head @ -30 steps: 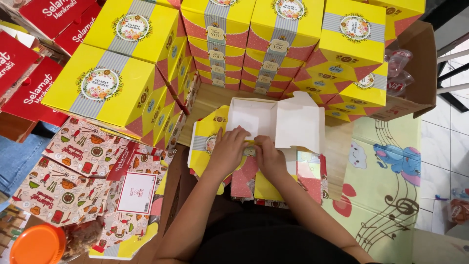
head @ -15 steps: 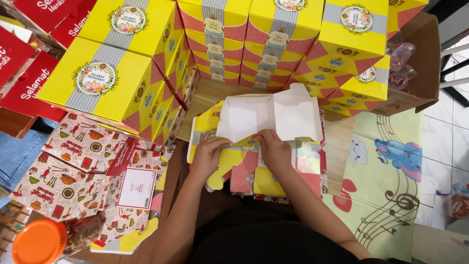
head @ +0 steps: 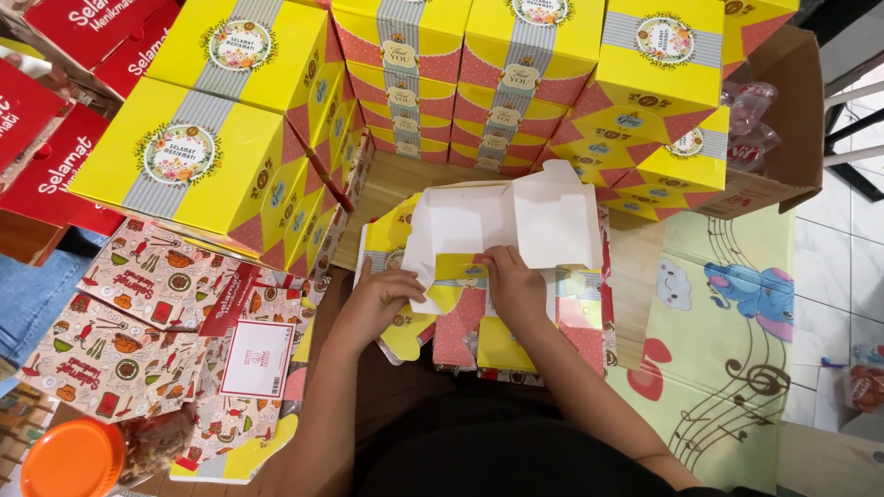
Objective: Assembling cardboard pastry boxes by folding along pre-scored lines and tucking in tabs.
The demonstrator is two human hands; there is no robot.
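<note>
Nearest the camera: the left hand (head: 379,302) lies curled on the lower left corner of the flat white-and-yellow cardboard box blank (head: 502,225), fingers closed over its edge.
Beside it: the right hand (head: 516,285) pinches a small yellow flap of the same blank, thumb and fingers together on it.
Box blank: it rests on a stack of unfolded yellow and pink patterned box blanks (head: 502,336) on the wooden tabletop (head: 635,276), white inner side up.
Change: half a second ago the blank was lifted and tilted toward the person; now it lies lower and flatter, and both hands have moved to its near edge (the side panels look partly raised).
Meaning: judging by the grip, the folding has gone from opening the sheet to tucking its front flap.
To the left: loose sheets printed with food drawings (head: 138,322) and an orange round lid (head: 72,457).
Farther back: stacks of finished yellow boxes with round floral labels (head: 516,83), red boxes (head: 55,110) at far left.
</note>
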